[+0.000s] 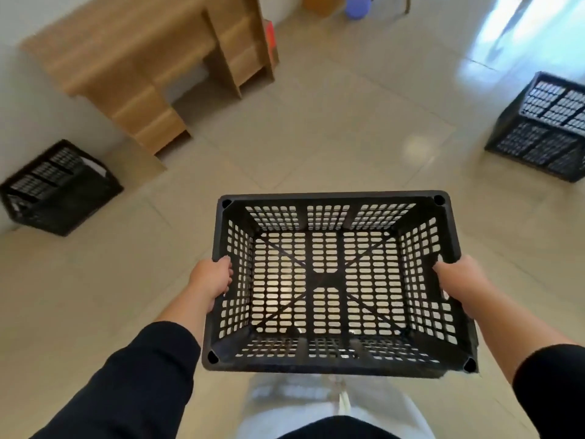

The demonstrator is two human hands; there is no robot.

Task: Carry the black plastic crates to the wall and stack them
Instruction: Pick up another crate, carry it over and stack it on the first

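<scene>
I hold an empty black plastic crate [340, 364] level in front of my waist, above the tiled floor, its perforated bottom visible from above. My left hand [213, 277] grips its left rim and my right hand [456, 278] grips its right rim. A second black crate [60, 188] stands on the floor against the white wall at the left. A third black crate [541, 128] sits on the floor at the far right, partly cut off by the frame edge.
A wooden desk [148, 58] with drawers stands against the wall at the upper left, beyond the left crate. A purple container [357, 7] and an orange-brown box [319, 3] sit at the top. Beige floor tiles [316, 137] stretch between the crates.
</scene>
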